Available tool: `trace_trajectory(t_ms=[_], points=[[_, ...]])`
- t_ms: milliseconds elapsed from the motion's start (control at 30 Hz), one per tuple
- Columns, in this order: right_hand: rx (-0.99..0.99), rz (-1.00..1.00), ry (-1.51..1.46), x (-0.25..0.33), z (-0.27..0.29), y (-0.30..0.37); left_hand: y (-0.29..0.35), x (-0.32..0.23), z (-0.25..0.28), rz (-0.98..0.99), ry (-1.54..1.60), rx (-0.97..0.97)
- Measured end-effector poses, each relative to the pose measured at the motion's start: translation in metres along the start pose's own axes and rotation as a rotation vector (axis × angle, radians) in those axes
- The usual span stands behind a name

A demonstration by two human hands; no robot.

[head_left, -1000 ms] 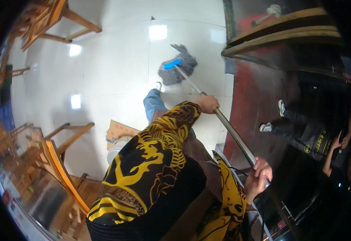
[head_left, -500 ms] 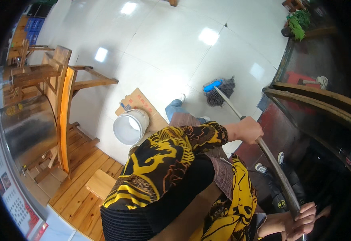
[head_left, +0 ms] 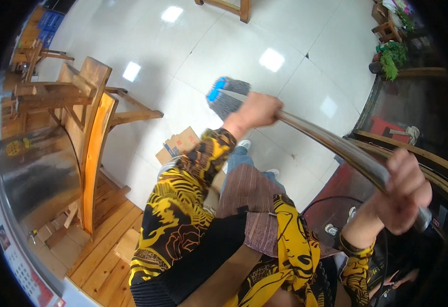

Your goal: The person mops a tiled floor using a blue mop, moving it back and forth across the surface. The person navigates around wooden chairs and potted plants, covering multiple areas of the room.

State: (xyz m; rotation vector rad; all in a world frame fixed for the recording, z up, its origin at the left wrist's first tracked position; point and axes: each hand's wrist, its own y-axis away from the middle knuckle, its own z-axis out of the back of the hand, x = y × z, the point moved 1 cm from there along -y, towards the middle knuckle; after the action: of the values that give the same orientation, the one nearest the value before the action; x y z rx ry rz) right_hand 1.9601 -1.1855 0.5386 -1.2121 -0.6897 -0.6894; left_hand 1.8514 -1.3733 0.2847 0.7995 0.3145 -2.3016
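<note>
A mop (head_left: 331,140) with a long metal handle slants across the view. Its grey string head (head_left: 229,105), set in a blue clamp, lies on the pale tiled floor ahead of me. My left hand (head_left: 259,109) is wrapped round the handle a short way above the head. Higher up, near the handle's end on the right, my right hand (head_left: 406,192) grips it, its fingers slightly blurred. Both forearms wear black-and-yellow patterned sleeves. Beyond my left sleeve lies flattened cardboard (head_left: 180,143).
Wooden furniture (head_left: 98,148) stands on the left beside a plank platform (head_left: 106,250). Potted greenery (head_left: 390,59) and a dark framed counter (head_left: 403,110) line the right. Another person's shoes (head_left: 331,229) and hand (head_left: 404,279) show at lower right. Wooden legs (head_left: 244,10) stand at the top.
The mop head has swept left across the floor. My left hand has moved left and farther ahead, and my right hand has risen. My left sleeve now mostly covers the white bucket.
</note>
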Motion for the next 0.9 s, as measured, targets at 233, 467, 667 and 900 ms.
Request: trace_trajectory(t_ms=[233,467,667,900], points=[[-0.091,0.07,-0.311,-0.164,-0.086,-0.044,0.002,0.173,0.046,0.29,-0.153,-0.074],[-0.174,-0.407,-0.17,-0.254,-0.126,0.067,0.002,0.268,-0.046,0.505,-0.21,0.227],[-0.216,-0.486,-0.166,-0.197,-0.092,0.14,0.004,0.231,-0.105,0.216,-0.189,0.458],[-0.271,-0.559,-0.112,-0.105,-0.025,0.216,0.007,0.112,-0.178,0.134,-0.109,0.457]])
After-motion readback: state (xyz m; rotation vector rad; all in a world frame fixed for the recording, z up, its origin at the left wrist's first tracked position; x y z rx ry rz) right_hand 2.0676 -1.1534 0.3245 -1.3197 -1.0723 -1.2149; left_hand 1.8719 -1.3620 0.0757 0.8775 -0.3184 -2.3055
